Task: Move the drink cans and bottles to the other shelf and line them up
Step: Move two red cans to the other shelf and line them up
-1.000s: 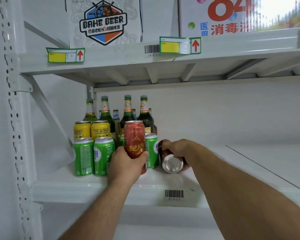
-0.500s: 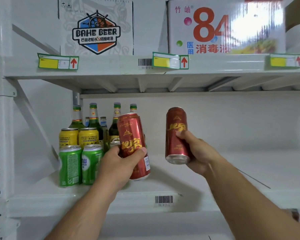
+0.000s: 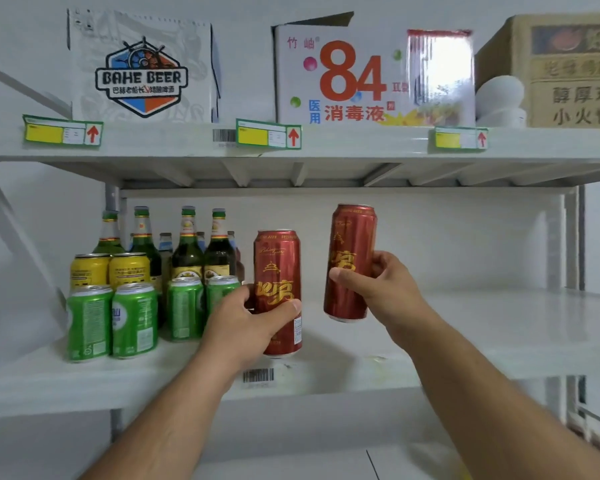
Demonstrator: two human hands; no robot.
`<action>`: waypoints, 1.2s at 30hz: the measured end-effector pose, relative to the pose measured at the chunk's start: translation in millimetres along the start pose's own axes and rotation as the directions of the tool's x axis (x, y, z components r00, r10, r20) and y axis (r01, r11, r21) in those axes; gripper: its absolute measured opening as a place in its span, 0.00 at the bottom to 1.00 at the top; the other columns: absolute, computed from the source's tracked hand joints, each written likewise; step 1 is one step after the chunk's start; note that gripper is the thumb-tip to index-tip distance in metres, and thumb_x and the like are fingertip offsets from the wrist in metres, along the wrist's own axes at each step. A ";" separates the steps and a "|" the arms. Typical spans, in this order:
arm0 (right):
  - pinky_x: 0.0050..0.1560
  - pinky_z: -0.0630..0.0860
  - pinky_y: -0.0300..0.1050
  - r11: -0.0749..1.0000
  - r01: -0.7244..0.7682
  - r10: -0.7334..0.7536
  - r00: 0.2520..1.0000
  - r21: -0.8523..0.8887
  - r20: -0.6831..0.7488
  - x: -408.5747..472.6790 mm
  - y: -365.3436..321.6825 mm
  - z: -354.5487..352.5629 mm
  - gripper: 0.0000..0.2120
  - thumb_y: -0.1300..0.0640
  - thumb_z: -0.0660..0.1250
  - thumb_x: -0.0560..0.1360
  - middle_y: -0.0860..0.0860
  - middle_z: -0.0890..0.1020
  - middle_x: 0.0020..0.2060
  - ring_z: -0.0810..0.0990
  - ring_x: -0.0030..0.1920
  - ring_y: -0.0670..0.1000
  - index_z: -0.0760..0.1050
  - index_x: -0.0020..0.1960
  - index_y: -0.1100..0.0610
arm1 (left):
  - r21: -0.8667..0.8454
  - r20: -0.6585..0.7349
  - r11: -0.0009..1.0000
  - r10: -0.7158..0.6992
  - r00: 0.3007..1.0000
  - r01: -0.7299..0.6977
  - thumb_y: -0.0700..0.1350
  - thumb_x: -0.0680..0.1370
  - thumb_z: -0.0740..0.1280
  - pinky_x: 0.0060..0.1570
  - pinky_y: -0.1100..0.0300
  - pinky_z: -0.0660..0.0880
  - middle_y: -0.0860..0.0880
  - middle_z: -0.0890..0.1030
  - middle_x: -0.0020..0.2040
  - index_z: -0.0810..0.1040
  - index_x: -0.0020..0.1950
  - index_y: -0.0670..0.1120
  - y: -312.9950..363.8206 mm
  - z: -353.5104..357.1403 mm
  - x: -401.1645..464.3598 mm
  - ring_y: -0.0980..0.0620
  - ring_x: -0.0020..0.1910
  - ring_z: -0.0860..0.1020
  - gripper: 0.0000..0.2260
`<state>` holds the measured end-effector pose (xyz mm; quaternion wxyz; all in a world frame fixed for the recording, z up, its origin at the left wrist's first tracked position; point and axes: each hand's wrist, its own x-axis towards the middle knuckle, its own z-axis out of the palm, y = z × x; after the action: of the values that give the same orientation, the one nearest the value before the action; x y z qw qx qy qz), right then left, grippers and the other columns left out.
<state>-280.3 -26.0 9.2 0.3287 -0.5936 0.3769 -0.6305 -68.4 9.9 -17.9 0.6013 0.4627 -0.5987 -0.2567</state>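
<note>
My left hand [image 3: 248,320] grips a tall red can [image 3: 278,268] held upright just above the front of the white middle shelf [image 3: 465,337]. My right hand [image 3: 381,289] grips a second tall red can [image 3: 352,244], lifted higher and tilted slightly. On the shelf's left end stand several green cans [image 3: 134,320], two yellow cans [image 3: 110,270] behind them, and several green glass bottles [image 3: 187,251] at the back.
The upper shelf [image 3: 326,147] carries a BAHE BEER carton [image 3: 141,69], an 84 disinfectant carton [image 3: 354,77] and a brown carton [image 3: 568,71]. A diagonal brace [image 3: 11,230] runs at the left. A lower shelf surface [image 3: 291,462] shows beneath my arms.
Both red cans have come up off the shelf; the right one, earlier lying on its side, is now held nearly upright. The view has drifted to the right.
</note>
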 end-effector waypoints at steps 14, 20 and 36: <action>0.47 0.84 0.43 0.994 -0.037 0.025 0.993 -0.100 -0.118 -22.5 1.8 -166.8 0.34 0.51 0.82 0.68 0.51 0.84 0.55 0.87 0.49 0.47 0.70 0.67 0.55 | -0.025 0.094 1.000 0.010 0.996 -0.008 0.53 0.71 0.80 0.43 0.59 0.78 0.55 0.84 0.49 0.80 0.50 0.57 43.5 159.1 -31.1 0.55 0.47 0.83 0.12; 0.57 0.83 0.52 0.990 -0.049 0.026 0.986 -0.136 -0.165 -16.8 5.3 -207.1 0.34 0.50 0.83 0.67 0.52 0.84 0.56 0.86 0.53 0.50 0.71 0.67 0.55 | -0.039 0.153 0.999 0.027 0.988 -0.022 0.52 0.72 0.79 0.39 0.63 0.76 0.56 0.83 0.49 0.79 0.50 0.56 51.3 201.8 -26.7 0.58 0.45 0.82 0.12; 0.55 0.83 0.51 0.975 -0.058 -0.011 0.952 -0.213 -0.306 -8.4 3.1 -271.8 0.34 0.50 0.82 0.69 0.52 0.83 0.55 0.86 0.53 0.51 0.70 0.69 0.55 | -0.114 0.327 0.993 0.073 0.942 -0.037 0.53 0.73 0.78 0.41 0.62 0.75 0.57 0.81 0.50 0.77 0.55 0.57 46.1 281.9 0.9 0.57 0.47 0.81 0.15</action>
<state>-550.5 2.8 -0.7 0.2064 -0.5172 0.4975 -0.6651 -349.6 -40.8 -18.5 0.5232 0.3634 -0.6892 -0.3453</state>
